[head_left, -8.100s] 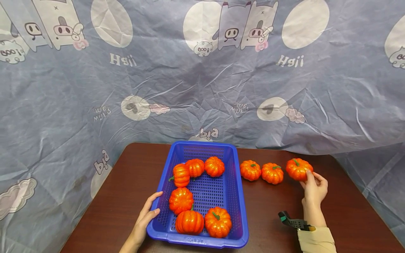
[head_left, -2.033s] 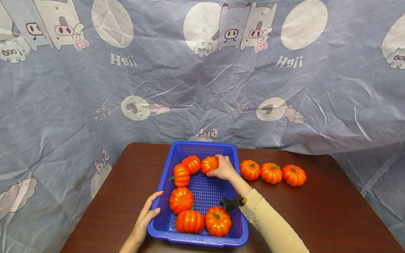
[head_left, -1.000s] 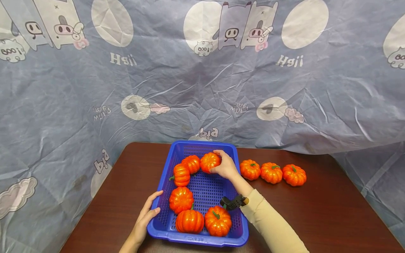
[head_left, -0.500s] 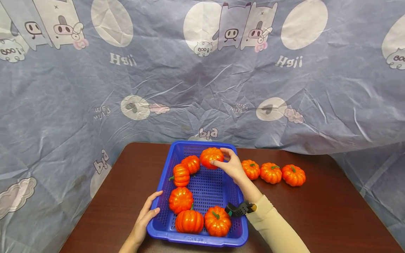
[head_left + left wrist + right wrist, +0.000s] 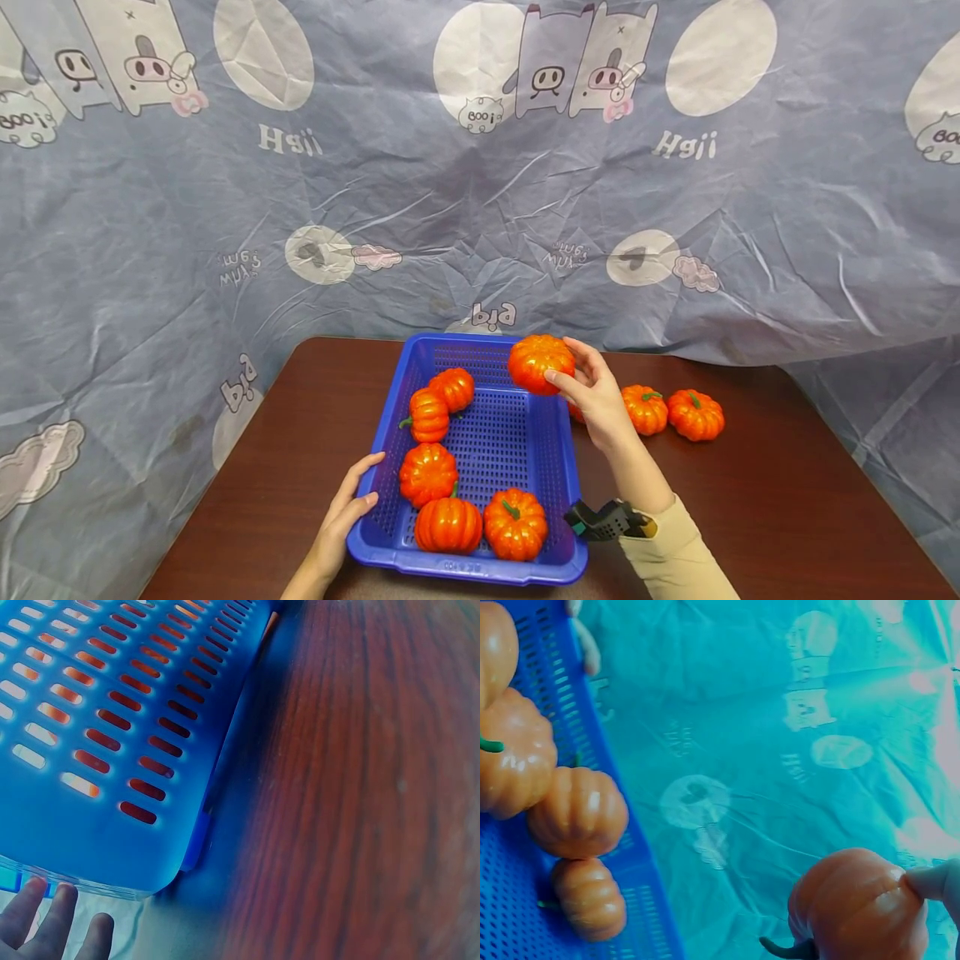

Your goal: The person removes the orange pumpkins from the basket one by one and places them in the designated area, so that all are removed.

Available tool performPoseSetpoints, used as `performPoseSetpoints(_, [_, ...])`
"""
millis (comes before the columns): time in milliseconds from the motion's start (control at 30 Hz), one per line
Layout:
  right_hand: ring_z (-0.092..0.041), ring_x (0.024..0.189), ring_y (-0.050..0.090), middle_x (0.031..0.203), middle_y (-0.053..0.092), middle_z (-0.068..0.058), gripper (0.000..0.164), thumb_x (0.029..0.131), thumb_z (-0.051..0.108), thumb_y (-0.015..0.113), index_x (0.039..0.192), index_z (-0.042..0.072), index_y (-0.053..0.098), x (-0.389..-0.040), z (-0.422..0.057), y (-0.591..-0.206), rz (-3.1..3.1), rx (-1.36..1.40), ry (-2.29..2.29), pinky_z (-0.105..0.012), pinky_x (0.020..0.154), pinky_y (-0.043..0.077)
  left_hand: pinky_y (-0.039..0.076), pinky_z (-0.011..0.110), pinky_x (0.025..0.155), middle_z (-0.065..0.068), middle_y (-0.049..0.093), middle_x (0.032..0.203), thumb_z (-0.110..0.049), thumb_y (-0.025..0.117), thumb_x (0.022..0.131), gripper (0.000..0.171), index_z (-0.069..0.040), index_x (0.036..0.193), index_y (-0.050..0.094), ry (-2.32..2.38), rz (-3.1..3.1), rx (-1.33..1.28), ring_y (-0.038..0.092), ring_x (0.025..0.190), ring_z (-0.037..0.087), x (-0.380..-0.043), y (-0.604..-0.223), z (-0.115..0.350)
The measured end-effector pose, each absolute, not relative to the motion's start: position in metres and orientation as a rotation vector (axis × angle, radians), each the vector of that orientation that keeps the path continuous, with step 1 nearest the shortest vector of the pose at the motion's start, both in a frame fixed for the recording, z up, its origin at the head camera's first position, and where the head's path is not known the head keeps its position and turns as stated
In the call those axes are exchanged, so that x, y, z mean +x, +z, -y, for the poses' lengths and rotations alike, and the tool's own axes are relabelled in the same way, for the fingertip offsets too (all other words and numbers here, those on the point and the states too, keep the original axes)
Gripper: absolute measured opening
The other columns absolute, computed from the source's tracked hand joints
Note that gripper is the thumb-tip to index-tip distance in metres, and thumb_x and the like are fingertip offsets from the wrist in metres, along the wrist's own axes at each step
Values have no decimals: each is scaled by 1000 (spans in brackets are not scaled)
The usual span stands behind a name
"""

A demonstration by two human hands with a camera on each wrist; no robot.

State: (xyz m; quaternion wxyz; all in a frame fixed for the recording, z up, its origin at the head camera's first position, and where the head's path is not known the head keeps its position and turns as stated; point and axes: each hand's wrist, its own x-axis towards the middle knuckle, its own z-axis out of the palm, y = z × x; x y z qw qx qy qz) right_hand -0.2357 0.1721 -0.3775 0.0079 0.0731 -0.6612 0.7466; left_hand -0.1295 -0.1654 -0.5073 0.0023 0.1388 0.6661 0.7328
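Note:
My right hand (image 5: 597, 398) pinches a small orange pumpkin (image 5: 540, 364) between thumb and fingers, above the far right corner of a blue plastic basket (image 5: 465, 567). In the right wrist view the held pumpkin (image 5: 859, 907) shows its green stem, with a fingertip pressing its side. My left hand (image 5: 337, 521) rests on the basket's left rim, its fingers fairly straight. The left wrist view has its fingers (image 5: 56, 919) by the rim of the slotted wall. Several pumpkins lie in the basket, along its left side and near end, one of them (image 5: 516, 525) at the near right.
Right of the basket a row of pumpkins stands on the dark brown table (image 5: 787, 500): one at the right end (image 5: 696, 415), one in the middle (image 5: 645, 409), and one mostly hidden behind my right hand. A grey printed cloth (image 5: 480, 192) hangs behind the table.
My right hand set a pumpkin at the row's right end, then took one from the basket's far right corner and lifted it up and rightward. The left hand has stayed at the rim.

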Motion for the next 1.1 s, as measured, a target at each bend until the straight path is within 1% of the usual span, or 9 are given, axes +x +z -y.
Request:
performPoseSetpoints(133, [-11, 100, 53, 133, 37, -8, 61, 86, -2, 59, 140, 4, 30, -227, -186, -374, 2001, 211, 2337, -21, 75, 48, 48, 39, 85, 23, 34, 136, -10, 38, 94, 48, -5, 141, 32, 2297, -2088, 431, 50, 108, 34, -129, -507, 165])
performPoseSetpoints(333, [-9, 99, 54, 125, 41, -5, 59, 86, -4, 60, 137, 2, 32, -215, -207, -377, 1880, 184, 2357, -19, 77, 49, 48, 38, 85, 24, 34, 136, -10, 37, 95, 48, -5, 142, 31, 2301, -2080, 445, 50, 109, 34, -130, -506, 166])
performPoseSetpoints(367, [-8, 95, 54, 123, 42, -4, 57, 86, -4, 60, 137, 3, 33, -213, -210, -378, 1868, 172, 2354, -17, 74, 48, 48, 38, 85, 24, 34, 135, -10, 37, 95, 48, -5, 142, 31, 2301, -2080, 447, 50, 109, 34, -130, -506, 166])
performPoseSetpoints(467, [-6, 88, 55, 121, 42, -4, 52, 87, -2, 61, 133, 9, 38, -208, -220, -383, 1853, 149, 2337, -16, 68, 47, 48, 38, 85, 24, 34, 135, -10, 37, 95, 48, -5, 142, 31, 2302, -2080, 445, 50, 109, 34, -130, -507, 166])
performPoseSetpoints(567, [-6, 85, 55, 124, 40, -4, 49, 87, -2, 61, 129, 15, 42, -204, -229, -388, 1819, 128, 2337, -16, 66, 47, 47, 37, 86, 23, 34, 136, -10, 37, 95, 48, -5, 142, 31, 2299, -2084, 443, 50, 109, 33, -130, -507, 166])
performPoseSetpoints(767, [-9, 96, 50, 130, 37, 0, 46, 87, -1, 62, 125, 19, 46, -199, -240, -400, 1812, 43, 2324, -16, 71, 46, 48, 37, 85, 24, 34, 135, -11, 37, 95, 48, -5, 142, 31, 2297, -2083, 445, 50, 109, 33, -131, -507, 166])
performPoseSetpoints(900, [-10, 98, 49, 123, 39, -1, 44, 86, -2, 62, 123, 15, 47, -198, -246, -412, 1866, -5, 2290, -17, 73, 45, 48, 38, 85, 24, 35, 134, -11, 38, 95, 48, -5, 142, 31, 2298, -2080, 438, 51, 108, 32, -131, -507, 166])
performPoseSetpoints(1000, [-8, 92, 49, 119, 40, -1, 44, 85, -3, 62, 124, 11, 46, -198, -250, -421, 1893, -18, 2273, -16, 67, 43, 48, 38, 85, 24, 34, 135, -11, 37, 95, 48, -5, 142, 31, 2300, -2074, 445, 51, 109, 32, -131, -508, 166])
performPoseSetpoints(1100, [-7, 90, 50, 117, 42, -1, 45, 85, -3, 62, 125, 9, 44, -197, -252, -429, 1914, -42, 2263, -16, 64, 43, 48, 38, 85, 25, 34, 135, -11, 37, 95, 48, -5, 142, 30, 2302, -2070, 452, 51, 109, 32, -131, -508, 166])
